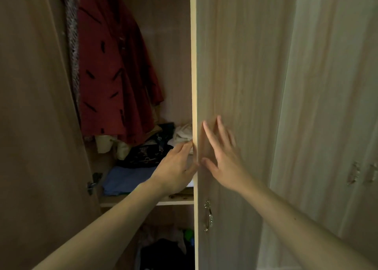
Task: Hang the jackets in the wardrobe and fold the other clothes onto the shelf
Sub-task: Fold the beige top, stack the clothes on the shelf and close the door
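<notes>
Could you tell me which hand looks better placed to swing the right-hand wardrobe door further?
Probably the left hand: it sits at the door's free edge, fingers apparently around it. The right hand lies flat on the door face, above the handle.

hands: 2, left (176, 167), right (223, 159) | red coat (114, 69): 1 | fur garment (72, 44): 1 | door handles (208, 216): 3 | shelf (143, 203): 1

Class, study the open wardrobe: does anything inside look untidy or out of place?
Yes. On the shelf the dark patterned garment and white clothes lie crumpled in a heap, not folded; only the blue garment lies flat. The red jacket hangs properly.
</notes>
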{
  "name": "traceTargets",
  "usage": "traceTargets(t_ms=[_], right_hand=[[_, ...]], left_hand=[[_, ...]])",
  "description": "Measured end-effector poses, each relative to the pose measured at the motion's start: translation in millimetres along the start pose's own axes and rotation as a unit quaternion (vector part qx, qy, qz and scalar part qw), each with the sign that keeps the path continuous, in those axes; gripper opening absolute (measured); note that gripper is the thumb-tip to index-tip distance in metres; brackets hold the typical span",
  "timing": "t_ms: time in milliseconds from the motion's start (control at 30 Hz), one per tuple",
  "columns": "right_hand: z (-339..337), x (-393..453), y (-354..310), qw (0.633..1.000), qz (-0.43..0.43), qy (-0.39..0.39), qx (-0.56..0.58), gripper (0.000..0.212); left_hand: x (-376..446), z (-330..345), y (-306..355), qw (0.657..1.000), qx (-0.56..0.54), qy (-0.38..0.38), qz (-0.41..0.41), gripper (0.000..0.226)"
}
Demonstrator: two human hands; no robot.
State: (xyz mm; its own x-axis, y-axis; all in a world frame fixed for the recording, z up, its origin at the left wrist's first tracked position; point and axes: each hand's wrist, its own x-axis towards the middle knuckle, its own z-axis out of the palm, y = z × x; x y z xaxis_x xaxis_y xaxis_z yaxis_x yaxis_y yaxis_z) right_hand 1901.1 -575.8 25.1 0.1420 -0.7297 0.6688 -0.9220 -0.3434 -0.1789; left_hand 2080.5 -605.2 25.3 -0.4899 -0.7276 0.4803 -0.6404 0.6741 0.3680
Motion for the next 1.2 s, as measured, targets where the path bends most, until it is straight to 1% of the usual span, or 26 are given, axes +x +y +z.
traceTargets(t_ms=[100, 267, 400, 533, 600, 667, 733, 800, 933, 1067, 1200], right_hand=[[15.4, 12.0, -0.4, 1.0, -0.001, 0.02, -0.012, 0.103], [34.6, 30.8, -3.9, 0.998, 0.016, 0.047, -0.035, 0.104], [44.1, 43.8, -5.8, 0.995, 0.034, 0.047, -0.079, 0.108], [56.1, 61.4, -13.8, 0.991, 0.061, 0.058, -0.104, 0.11], [60.4, 69.0, -15.5, 0.991, 0.07, 0.072, -0.089, 0.114], [62.5, 76.3, -14.1, 0.99, 0.084, 0.083, -0.074, 0.125], [61.7, 84.6, -11.3, 0.988, 0.094, 0.078, -0.09, 0.135], [61.1, 93.8, -9.5, 0.988, 0.094, 0.06, -0.106, 0.14], [68.4, 108.3, -10.9, 0.988, 0.102, 0.025, -0.113, 0.14], [83.3, 122.1, -8.0, 0.987, 0.112, 0.027, -0.111, 0.138], [95.2, 132.3, 1.0, 0.988, 0.106, 0.034, -0.106, 0.136]], left_hand=[[9.2, -5.1, -15.9, 1.0, 0.007, -0.001, 0.004, 0.063], [25.7, -5.0, -42.4, 1.0, 0.019, -0.007, 0.011, 0.064], [44.1, -12.8, -56.0, 0.999, 0.021, -0.04, 0.027, 0.053], [61.8, -23.5, -76.7, 0.996, 0.02, -0.076, 0.036, 0.065], [68.1, -22.6, -89.8, 0.996, 0.008, -0.078, 0.043, 0.064], [72.3, -18.8, -99.9, 0.995, -0.016, -0.074, 0.059, 0.066], [74.8, -14.7, -105.3, 0.994, -0.046, -0.069, 0.072, 0.066], [76.5, -13.9, -108.5, 0.992, -0.07, -0.07, 0.072, 0.067], [84.4, -16.2, -117.9, 0.991, -0.085, -0.073, 0.069, 0.081], [102.4, -12.2, -138.3, 0.993, -0.052, -0.082, 0.072, 0.079], [118.9, -6.1, -153.2, 0.991, -0.035, -0.099, 0.08, 0.084]])
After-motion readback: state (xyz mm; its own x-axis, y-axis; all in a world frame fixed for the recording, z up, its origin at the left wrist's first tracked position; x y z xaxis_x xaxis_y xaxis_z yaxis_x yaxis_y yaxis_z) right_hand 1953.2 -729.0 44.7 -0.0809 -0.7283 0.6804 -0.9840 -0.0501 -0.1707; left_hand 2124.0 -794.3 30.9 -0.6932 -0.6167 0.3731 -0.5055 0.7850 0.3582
